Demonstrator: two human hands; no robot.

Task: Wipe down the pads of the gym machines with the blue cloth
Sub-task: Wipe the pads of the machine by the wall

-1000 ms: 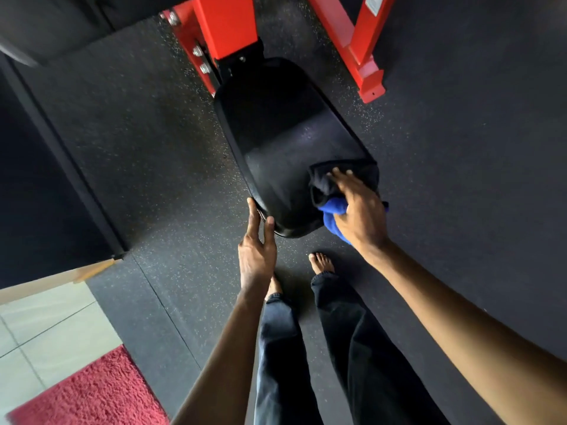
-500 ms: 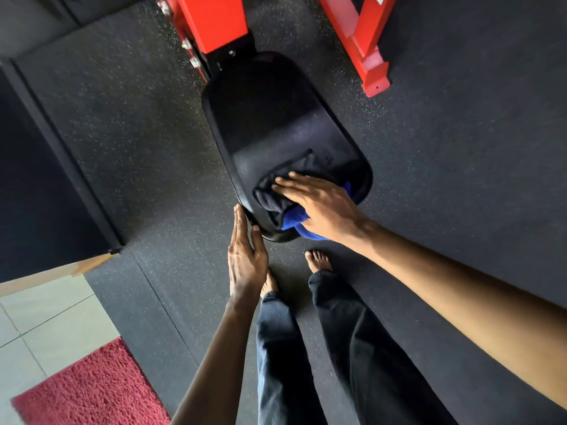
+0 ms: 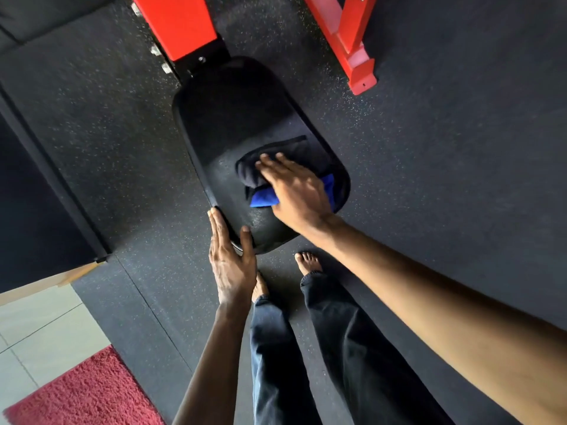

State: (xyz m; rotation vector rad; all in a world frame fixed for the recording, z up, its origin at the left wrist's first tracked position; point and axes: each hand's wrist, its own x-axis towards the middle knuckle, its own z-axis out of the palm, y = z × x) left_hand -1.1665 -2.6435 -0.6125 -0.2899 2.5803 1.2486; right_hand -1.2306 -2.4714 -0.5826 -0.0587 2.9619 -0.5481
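A black seat pad (image 3: 233,118) on a red gym machine frame (image 3: 178,23) fills the middle of the view. The blue cloth (image 3: 264,197), folded and looking dark on top, lies on the near half of the pad. My right hand (image 3: 294,188) presses flat on the cloth with straight fingers pointing left. My left hand (image 3: 230,256) rests against the pad's near left edge, fingers straight along the side and thumb on the pad's rim.
A red frame foot (image 3: 352,47) stands on the black speckled rubber floor (image 3: 445,148) to the pad's right. My bare feet (image 3: 308,262) are just below the pad. A tiled floor and a red rug (image 3: 79,394) lie at the lower left; a dark wall runs along the left.
My right hand has slid the cloth from the pad's near right corner leftward and up onto the pad's surface. My left hand stays at the near left edge.
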